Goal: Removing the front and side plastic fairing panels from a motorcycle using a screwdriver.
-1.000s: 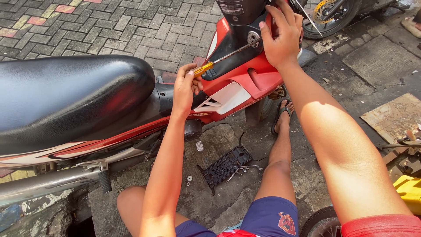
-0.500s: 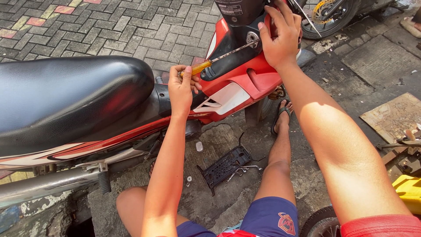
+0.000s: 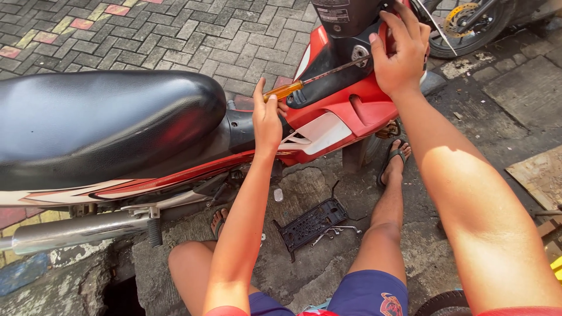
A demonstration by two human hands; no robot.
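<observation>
A red motorbike (image 3: pixel 345 111) with a black seat (image 3: pixel 99 123) stands across the view. My left hand (image 3: pixel 268 117) grips the orange handle of a screwdriver (image 3: pixel 304 82), whose thin shaft runs up right to a screw point on the black inner panel (image 3: pixel 342 64). My right hand (image 3: pixel 403 50) rests flat on the red and black bodywork beside the shaft's tip, fingers spread over the panel edge. My bare legs are bent under the bike, a foot in a sandal (image 3: pixel 393 161) near the frame.
A black plastic grille part (image 3: pixel 310 222) and some small metal tools (image 3: pixel 336 230) lie on the cracked concrete between my legs. A chrome exhaust pipe (image 3: pixel 76 231) runs at lower left above a hole in the ground. Another bike's wheel (image 3: pixel 468 20) stands at top right. A wooden board (image 3: pixel 541 175) lies at right.
My left hand has slid a little along the screwdriver handle and turned slightly; the right hand and the bike stay as they were.
</observation>
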